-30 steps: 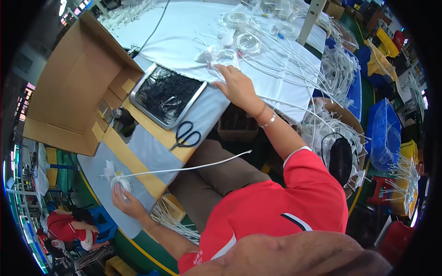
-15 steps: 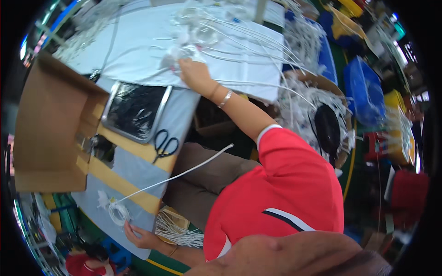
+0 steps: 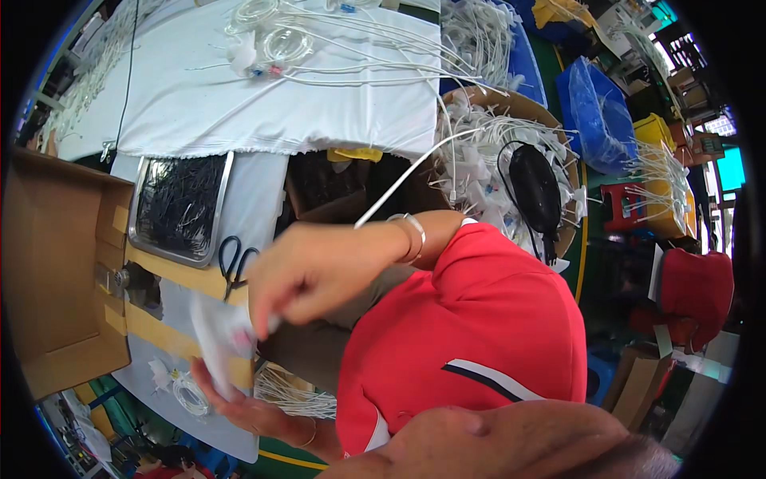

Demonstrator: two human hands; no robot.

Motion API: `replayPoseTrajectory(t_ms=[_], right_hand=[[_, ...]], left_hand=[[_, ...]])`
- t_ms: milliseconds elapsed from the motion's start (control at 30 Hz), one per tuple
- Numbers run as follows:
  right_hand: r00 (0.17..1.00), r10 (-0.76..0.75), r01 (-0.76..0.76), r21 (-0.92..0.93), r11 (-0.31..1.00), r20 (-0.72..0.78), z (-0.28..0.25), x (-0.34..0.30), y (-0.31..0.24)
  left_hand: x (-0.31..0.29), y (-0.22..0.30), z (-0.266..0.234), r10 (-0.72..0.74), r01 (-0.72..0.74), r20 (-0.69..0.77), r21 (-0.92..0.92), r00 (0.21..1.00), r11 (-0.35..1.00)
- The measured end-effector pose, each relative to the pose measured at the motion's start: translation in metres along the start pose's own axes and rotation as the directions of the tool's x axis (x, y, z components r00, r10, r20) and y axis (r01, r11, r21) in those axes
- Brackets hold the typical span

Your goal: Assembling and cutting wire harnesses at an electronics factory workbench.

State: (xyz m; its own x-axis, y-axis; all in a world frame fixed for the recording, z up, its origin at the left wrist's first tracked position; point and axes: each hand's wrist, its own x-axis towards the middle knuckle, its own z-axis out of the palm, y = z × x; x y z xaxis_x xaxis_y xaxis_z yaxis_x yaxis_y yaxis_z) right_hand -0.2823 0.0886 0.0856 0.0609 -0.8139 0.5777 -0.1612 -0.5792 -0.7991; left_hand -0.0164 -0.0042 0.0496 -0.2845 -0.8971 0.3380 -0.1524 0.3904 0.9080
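Observation:
My right hand, blurred by motion, is closed on a white cable, whose long tail runs up past my wrist. Below those fingers is the cable's smeared white bundle, with a pinkish spot. Its lower end meets the fingers of my left hand; blur hides whether they grip it. Beside my left hand, a coiled white cable lies on the grey table cover. Black-handled scissors lie between my right hand and a metal tray of thin black strips.
An open cardboard box stands at the left. More coiled cables lie on the white-covered table. A carton of bagged cables holds a black oval thing; blue bins stand beyond. Loose cables sit below the table edge.
My right hand has come from the white table toward my left hand, bringing a cable. My left hand has moved off the coil on the grey cover. The view has shifted.

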Motion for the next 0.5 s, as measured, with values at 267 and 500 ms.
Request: replayPoseTrajectory(t_ms=[267,500], right_hand=[[0.967,0.128,-0.166,0.163,0.973,0.221,0.061,-0.019,0.035],[0.948,0.199,-0.137,-0.247,0.959,0.249,-0.004,-0.022,0.025]], left_hand=[[-0.004,-0.008,-0.008,-0.235,0.167,-0.159,-0.352,0.959,0.921],[-0.003,0.000,-0.029,-0.079,0.076,-0.307,-0.023,0.948,0.997]])
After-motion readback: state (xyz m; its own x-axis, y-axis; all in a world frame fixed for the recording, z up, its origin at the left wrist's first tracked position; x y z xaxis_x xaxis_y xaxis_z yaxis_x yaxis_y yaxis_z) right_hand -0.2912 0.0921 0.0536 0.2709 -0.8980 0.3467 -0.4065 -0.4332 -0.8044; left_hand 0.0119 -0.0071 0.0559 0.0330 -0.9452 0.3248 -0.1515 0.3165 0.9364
